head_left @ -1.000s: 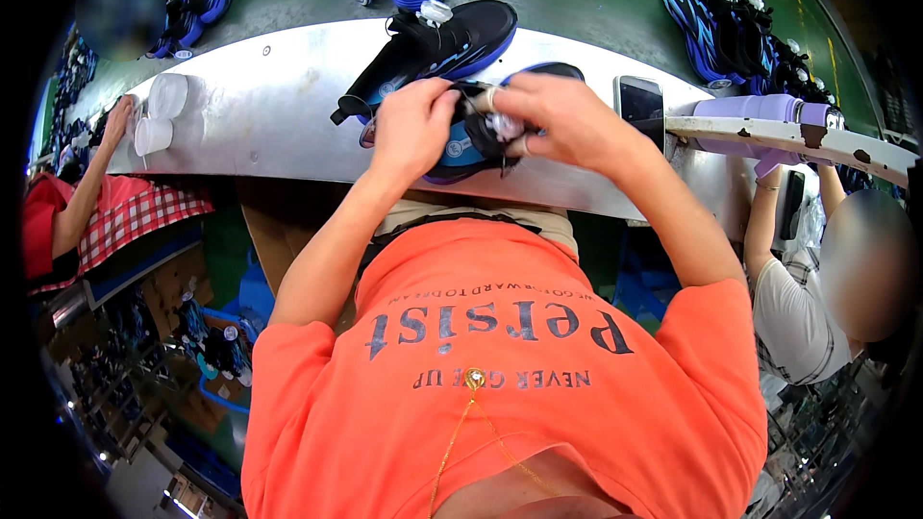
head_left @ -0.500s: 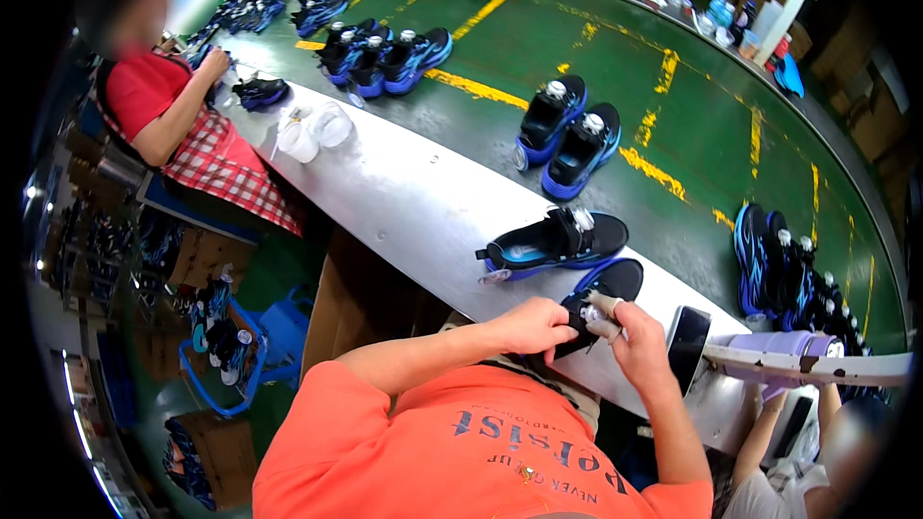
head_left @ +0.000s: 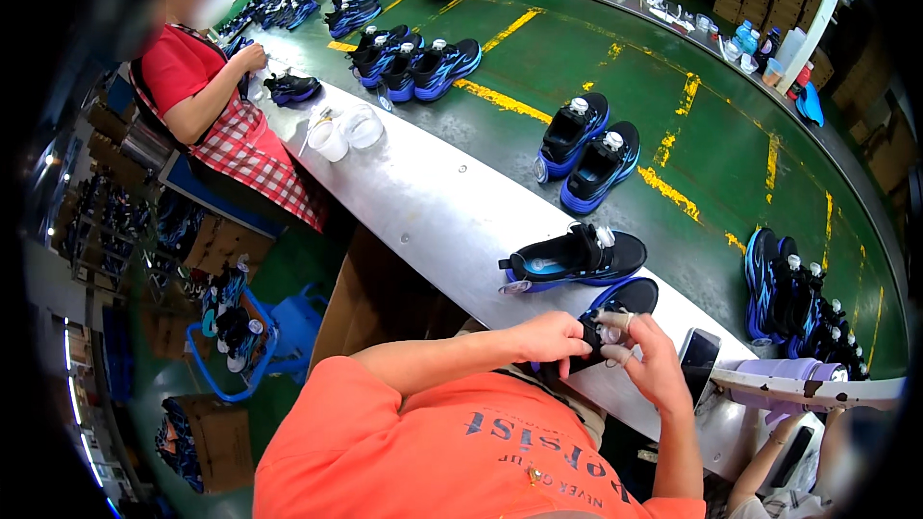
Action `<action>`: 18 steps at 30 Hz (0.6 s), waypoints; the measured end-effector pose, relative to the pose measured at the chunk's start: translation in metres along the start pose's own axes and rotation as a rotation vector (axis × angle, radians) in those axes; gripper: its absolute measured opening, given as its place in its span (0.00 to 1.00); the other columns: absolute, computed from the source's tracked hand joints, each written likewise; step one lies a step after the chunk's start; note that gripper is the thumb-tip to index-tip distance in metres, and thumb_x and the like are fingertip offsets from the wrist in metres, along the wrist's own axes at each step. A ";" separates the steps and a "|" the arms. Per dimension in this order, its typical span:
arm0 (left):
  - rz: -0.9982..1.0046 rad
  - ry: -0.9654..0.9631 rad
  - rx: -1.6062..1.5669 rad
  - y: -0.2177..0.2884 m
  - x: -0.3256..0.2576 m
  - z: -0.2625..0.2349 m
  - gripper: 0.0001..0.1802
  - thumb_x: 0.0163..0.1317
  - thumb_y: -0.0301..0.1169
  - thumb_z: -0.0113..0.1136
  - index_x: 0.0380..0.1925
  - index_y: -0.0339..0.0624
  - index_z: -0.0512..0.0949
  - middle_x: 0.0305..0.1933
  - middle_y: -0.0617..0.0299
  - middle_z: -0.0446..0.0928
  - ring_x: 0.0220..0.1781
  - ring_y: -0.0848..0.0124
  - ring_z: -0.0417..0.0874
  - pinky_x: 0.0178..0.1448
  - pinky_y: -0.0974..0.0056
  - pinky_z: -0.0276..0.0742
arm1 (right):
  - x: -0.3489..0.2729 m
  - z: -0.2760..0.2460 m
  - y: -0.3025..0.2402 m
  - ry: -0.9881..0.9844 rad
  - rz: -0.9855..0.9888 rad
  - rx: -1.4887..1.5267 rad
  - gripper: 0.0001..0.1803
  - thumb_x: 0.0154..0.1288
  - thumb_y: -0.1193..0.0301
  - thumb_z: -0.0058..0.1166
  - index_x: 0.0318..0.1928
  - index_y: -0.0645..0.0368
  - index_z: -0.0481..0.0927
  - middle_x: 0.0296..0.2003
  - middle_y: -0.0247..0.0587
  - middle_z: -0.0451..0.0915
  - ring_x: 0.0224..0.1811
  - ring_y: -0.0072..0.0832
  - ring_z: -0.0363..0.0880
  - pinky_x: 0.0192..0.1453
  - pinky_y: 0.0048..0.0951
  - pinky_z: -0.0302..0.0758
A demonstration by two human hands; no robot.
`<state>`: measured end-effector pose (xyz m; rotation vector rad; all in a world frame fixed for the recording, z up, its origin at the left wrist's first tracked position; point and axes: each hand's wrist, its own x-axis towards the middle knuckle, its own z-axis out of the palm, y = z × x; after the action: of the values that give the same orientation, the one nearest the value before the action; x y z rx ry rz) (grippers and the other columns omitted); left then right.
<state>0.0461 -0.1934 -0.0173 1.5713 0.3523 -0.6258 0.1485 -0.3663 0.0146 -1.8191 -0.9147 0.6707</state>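
Observation:
A black and blue sneaker (head_left: pixel 630 299) lies at the near edge of the metal ledge, close to my body. My left hand (head_left: pixel 555 337) is closed in a pinch on the near part of this sneaker, around its opening. Pale covers wrap some fingertips of my right hand (head_left: pixel 652 361), whose thumb and fingers close around the whitish round knob on the sneaker's upper. Just beyond it rests a second black sneaker (head_left: pixel 630 252) on its sole, with a light blue insole and a clear tag hanging at its heel.
Two sneakers (head_left: pixel 588 159) stand on the green conveyor (head_left: pixel 519 67), with more shoes (head_left: pixel 413 67) farther left and a row (head_left: pixel 784 293) at right. White tubs (head_left: pixel 329 140) sit on the ledge (head_left: pixel 433 194). A phone (head_left: pixel 700 350) and purple bottle (head_left: pixel 788 371) are right. Co-workers flank me.
The whole view has shifted, so the scene sits farther right and lower. Both hands stay on the same sneaker, and my right fingers have moved slightly around the knob.

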 end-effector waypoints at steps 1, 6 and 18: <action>-0.056 -0.007 0.075 0.003 -0.001 -0.001 0.13 0.66 0.36 0.53 0.38 0.37 0.80 0.31 0.61 0.82 0.23 0.77 0.80 0.28 0.71 0.69 | 0.002 0.003 0.002 0.034 0.014 -0.090 0.15 0.50 0.70 0.67 0.39 0.58 0.81 0.22 0.37 0.74 0.26 0.32 0.73 0.31 0.31 0.69; 0.098 -0.030 0.108 0.005 -0.012 -0.007 0.14 0.66 0.37 0.54 0.40 0.37 0.80 0.33 0.61 0.83 0.28 0.77 0.82 0.31 0.70 0.73 | 0.014 -0.004 0.008 -0.025 0.122 -0.172 0.16 0.51 0.70 0.67 0.41 0.60 0.81 0.26 0.39 0.76 0.25 0.28 0.74 0.34 0.29 0.71; 0.368 0.618 0.722 -0.017 0.015 -0.083 0.15 0.57 0.33 0.61 0.42 0.39 0.80 0.37 0.49 0.79 0.36 0.56 0.80 0.41 0.57 0.75 | 0.076 -0.003 0.047 -0.112 -0.172 -0.043 0.33 0.53 0.79 0.49 0.63 0.58 0.67 0.55 0.53 0.72 0.62 0.44 0.68 0.67 0.34 0.62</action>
<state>0.0638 -0.1124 -0.0394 2.4498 0.2893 0.0656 0.2081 -0.3177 -0.0309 -1.7307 -1.1541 0.6531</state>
